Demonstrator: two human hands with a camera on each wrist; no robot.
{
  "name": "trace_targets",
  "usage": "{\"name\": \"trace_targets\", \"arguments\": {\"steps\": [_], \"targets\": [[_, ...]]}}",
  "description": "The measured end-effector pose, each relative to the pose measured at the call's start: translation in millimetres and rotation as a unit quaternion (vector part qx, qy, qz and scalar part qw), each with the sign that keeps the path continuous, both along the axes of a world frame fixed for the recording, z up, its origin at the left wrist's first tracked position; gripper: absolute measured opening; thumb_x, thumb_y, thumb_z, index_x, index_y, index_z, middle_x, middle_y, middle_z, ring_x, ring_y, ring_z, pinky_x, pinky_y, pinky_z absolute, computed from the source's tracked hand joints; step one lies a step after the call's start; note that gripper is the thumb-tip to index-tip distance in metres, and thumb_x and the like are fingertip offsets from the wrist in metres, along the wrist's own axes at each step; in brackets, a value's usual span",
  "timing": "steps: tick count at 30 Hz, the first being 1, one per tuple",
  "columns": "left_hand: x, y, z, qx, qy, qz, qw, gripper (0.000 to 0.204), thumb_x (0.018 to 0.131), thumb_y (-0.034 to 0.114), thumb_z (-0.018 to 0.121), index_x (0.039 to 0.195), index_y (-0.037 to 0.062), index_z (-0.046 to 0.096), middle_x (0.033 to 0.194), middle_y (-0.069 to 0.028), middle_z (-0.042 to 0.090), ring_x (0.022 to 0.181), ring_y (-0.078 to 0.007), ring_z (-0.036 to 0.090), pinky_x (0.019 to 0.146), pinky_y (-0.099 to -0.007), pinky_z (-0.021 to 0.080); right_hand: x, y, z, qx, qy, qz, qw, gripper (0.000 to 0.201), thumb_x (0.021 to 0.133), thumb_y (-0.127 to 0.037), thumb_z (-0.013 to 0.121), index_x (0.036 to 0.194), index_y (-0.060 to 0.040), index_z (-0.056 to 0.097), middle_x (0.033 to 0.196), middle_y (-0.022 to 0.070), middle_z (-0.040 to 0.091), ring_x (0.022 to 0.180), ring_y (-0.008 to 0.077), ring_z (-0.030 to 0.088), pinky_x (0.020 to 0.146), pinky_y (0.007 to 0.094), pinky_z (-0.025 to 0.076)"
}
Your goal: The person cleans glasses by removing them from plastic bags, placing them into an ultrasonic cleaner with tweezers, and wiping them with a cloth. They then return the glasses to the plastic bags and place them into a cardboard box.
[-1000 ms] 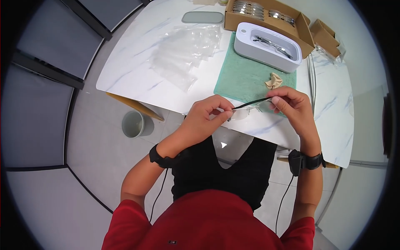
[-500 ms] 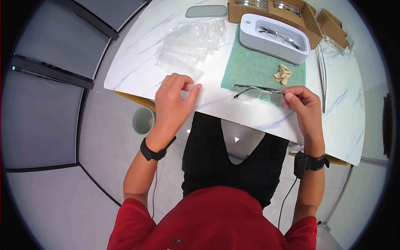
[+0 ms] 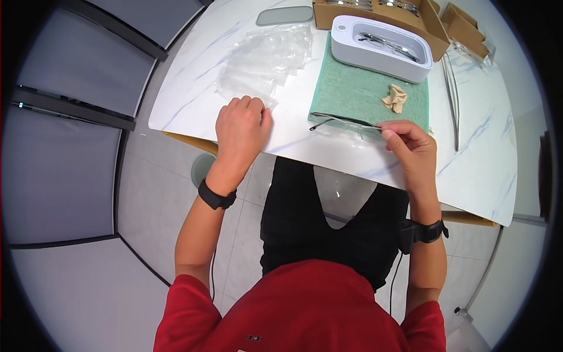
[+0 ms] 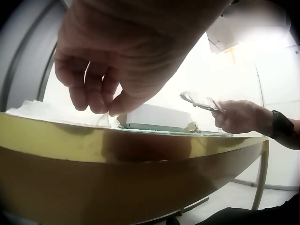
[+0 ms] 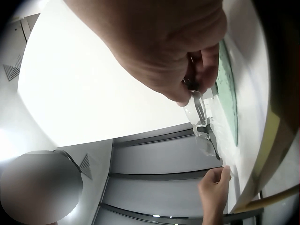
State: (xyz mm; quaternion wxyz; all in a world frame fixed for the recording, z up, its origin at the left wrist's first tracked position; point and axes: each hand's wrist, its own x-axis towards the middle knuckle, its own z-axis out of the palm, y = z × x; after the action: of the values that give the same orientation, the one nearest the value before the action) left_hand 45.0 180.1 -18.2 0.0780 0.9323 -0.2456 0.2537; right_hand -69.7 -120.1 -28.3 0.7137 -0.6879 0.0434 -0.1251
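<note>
Glasses [image 3: 345,119] are pinched by the right hand [image 3: 413,146] at its 10 o'clock, while bag pickup is judged underway, a plastic bag [image 4: 106,122] being gripped by the left hand [image 3: 241,125]; clean lifting is probably needed next.

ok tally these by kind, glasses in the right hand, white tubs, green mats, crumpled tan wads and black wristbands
Glasses in right hand: 1
White tub: 1
Green mat: 1
Crumpled tan wad: 1
Black wristbands: 2
Total: 6
</note>
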Motion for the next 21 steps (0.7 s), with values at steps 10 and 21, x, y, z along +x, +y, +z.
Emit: {"name": "trace_targets", "arguments": {"steps": [10, 21], "targets": [[-15.3, 8.0, 10.9, -0.186, 0.079, -0.041, 0.979, 0.009, 0.083, 0.008, 0.071, 0.077, 0.0029, 0.067, 0.071, -0.0061, 0.066, 0.059, -0.0175, 0.058, 0.054, -0.0303, 0.044, 4.9, 62.9, 3.9, -0.03, -0.096, -0.027, 0.995, 0.009, 0.089, 0.0, 0.072, 0.098, -0.0005, 0.071, 0.107, 0.009, 0.07, 0.09, 0.0113, 0.064, 0.077, 0.0232, 0.053], [-32.1, -4.2, 29.3, -0.274, 0.142, -0.023, 0.951, 0.008, 0.079, 0.003, 0.069, 0.076, 0.0012, 0.063, 0.071, -0.008, 0.064, 0.063, -0.0202, 0.061, 0.06, -0.0318, 0.048, -0.5, 80.6, -0.4, -0.101, -0.142, -0.051, 0.983, 0.01, 0.086, 0.002, 0.075, 0.095, -0.0003, 0.071, 0.099, 0.0085, 0.071, 0.08, 0.0113, 0.063, 0.072, 0.0233, 0.051]]}}
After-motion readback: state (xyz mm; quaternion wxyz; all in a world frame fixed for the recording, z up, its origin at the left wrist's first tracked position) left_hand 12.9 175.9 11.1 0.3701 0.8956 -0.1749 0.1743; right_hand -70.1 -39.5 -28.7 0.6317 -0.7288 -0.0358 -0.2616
